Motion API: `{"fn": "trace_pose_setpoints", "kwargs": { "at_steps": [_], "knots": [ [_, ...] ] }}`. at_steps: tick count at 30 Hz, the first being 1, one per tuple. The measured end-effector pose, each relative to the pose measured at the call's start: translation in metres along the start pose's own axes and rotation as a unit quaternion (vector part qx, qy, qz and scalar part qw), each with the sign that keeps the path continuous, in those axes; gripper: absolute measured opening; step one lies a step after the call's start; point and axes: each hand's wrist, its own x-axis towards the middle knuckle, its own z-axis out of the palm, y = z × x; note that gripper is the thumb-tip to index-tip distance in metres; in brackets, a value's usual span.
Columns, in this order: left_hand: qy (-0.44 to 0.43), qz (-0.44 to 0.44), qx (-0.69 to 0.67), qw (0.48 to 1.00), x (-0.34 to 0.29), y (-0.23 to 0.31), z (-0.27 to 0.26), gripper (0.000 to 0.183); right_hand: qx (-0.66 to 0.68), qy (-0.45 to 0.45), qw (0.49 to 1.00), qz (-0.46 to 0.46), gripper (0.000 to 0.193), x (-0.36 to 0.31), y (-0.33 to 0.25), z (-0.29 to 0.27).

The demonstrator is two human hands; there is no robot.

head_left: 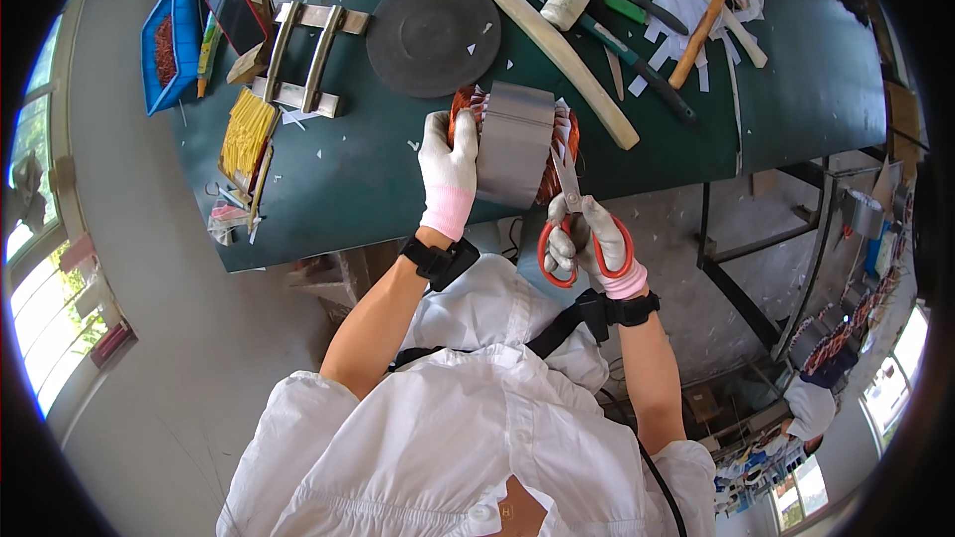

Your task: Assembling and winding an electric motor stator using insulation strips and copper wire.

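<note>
The left hand (447, 164) grips the stator (516, 144) at left, likely for steadiness, while the right hand (594, 239) holds scissors (573, 202) by its right windings (572, 134).

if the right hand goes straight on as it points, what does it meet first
Probably the copper windings at the right end of the metal core; scissors in the right hand point at them, though depth is unclear.

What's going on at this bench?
A person in pale gloves is working on a grey metal core with copper windings at the near edge of a green table. The left hand is at its left end; the right hand holds red-handled scissors, blades up by the right-end windings. A dark disc lies just beyond.
</note>
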Motion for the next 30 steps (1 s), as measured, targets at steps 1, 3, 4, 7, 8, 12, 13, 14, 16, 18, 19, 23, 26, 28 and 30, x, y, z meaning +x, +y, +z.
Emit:
{"fn": "trace_pose_setpoints", "kwargs": {
  "at_steps": [1, 3, 4, 7, 8, 12, 13, 14, 16, 18, 19, 23, 26, 28, 30],
  "knots": [
    [-0.013, -0.021, -0.019, 0.999, 0.002, 0.004, 0.001, 0.026, -0.001, 0.001, 1.000, 0.001, 0.051, 0.000, 0.001, -0.001],
    [-0.026, -0.042, -0.041, 0.998, 0.004, 0.005, 0.000, 0.027, 0.016, 0.020, 1.000, 0.002, 0.051, 0.000, 0.001, -0.001],
    [-0.030, -0.048, -0.025, 0.998, 0.003, 0.004, -0.001, 0.027, 0.015, 0.020, 1.000, 0.002, 0.051, 0.000, 0.002, -0.002],
    [-0.040, -0.075, -0.028, 0.996, 0.002, 0.008, -0.002, 0.027, 0.041, 0.004, 0.999, 0.004, 0.051, 0.000, 0.004, -0.003],
    [-0.045, -0.095, -0.047, 0.993, 0.003, 0.009, -0.002, 0.027, 0.064, 0.000, 0.998, 0.004, 0.051, 0.002, 0.003, -0.002],
    [-0.050, -0.079, -0.048, 0.995, 0.003, 0.002, -0.001, 0.027, 0.071, 0.009, 0.997, 0.000, 0.051, 0.003, 0.003, -0.002],
    [-0.050, -0.080, -0.044, 0.995, 0.003, 0.004, -0.002, 0.027, 0.071, 0.010, 0.997, 0.000, 0.051, 0.003, 0.003, 0.000],
    [-0.051, -0.081, -0.040, 0.995, 0.002, 0.004, -0.002, 0.028, 0.057, 0.025, 0.998, -0.002, 0.050, 0.004, 0.003, 0.003],
    [-0.045, -0.074, -0.046, 0.995, 0.002, 0.002, -0.002, 0.027, 0.040, 0.043, 0.998, -0.008, 0.049, 0.002, 0.002, 0.006],
    [-0.040, -0.082, -0.052, 0.994, -0.001, 0.002, -0.005, 0.027, 0.056, 0.053, 0.997, 0.029, 0.045, -0.001, 0.002, 0.008],
    [-0.041, -0.081, -0.052, 0.995, -0.002, -0.001, -0.006, 0.027, 0.056, 0.054, 0.997, 0.027, 0.045, -0.003, 0.001, 0.010],
    [-0.085, -0.071, -0.068, 0.992, -0.004, -0.007, -0.017, 0.028, 0.077, 0.059, 0.995, -0.036, 0.041, -0.022, 0.006, 0.003],
    [-0.135, -0.150, -0.001, 0.979, 0.008, 0.020, -0.020, 0.041, 0.012, 0.023, 0.999, -0.019, 0.046, -0.031, 0.005, 0.010],
    [-0.110, -0.148, 0.014, 0.983, 0.018, 0.017, -0.009, 0.042, -0.018, 0.039, 0.999, 0.004, 0.048, -0.023, 0.004, 0.010],
    [-0.099, -0.125, 0.020, 0.987, 0.015, 0.015, -0.005, 0.040, -0.020, 0.056, 0.998, 0.015, 0.050, -0.017, 0.002, 0.010]
  ]
}}
